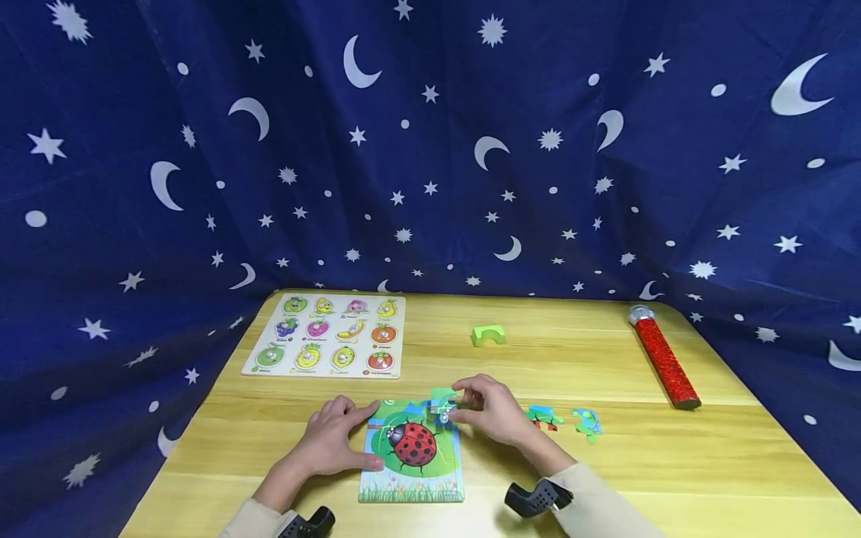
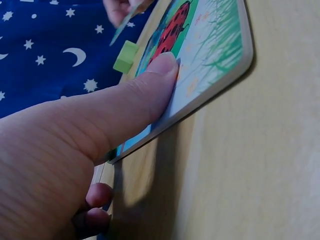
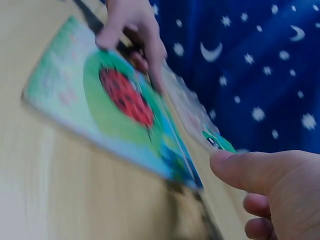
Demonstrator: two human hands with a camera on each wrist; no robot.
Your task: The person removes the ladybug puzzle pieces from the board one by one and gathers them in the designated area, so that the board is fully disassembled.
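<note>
A square ladybug jigsaw board (image 1: pixel 410 493) lies on the wooden table in front of me. My left hand (image 1: pixel 329 442) rests at its left edge, the straight thumb (image 2: pixel 162 65) pressing on the board's face and the index finger reaching to the upper left corner. Above the board's upper right part, my right hand (image 1: pixel 494 412) pinches a green and blue jigsaw piece (image 1: pixel 440 394) between thumb and fingers. That piece (image 2: pixel 121 31) shows nearly edge-on and raised in the left wrist view. In the right wrist view the board is blurred.
Right of the right hand lie two loose jigsaw pieces, one green and red (image 1: pixel 543 415), one blue and green (image 1: pixel 589 423). Farther back are a fruit peg puzzle (image 1: pixel 255 366), a green arch block (image 1: pixel 488 334) and a red glittery toy microphone (image 1: pixel 662 359). A starry curtain (image 1: pixel 430 149) hangs behind.
</note>
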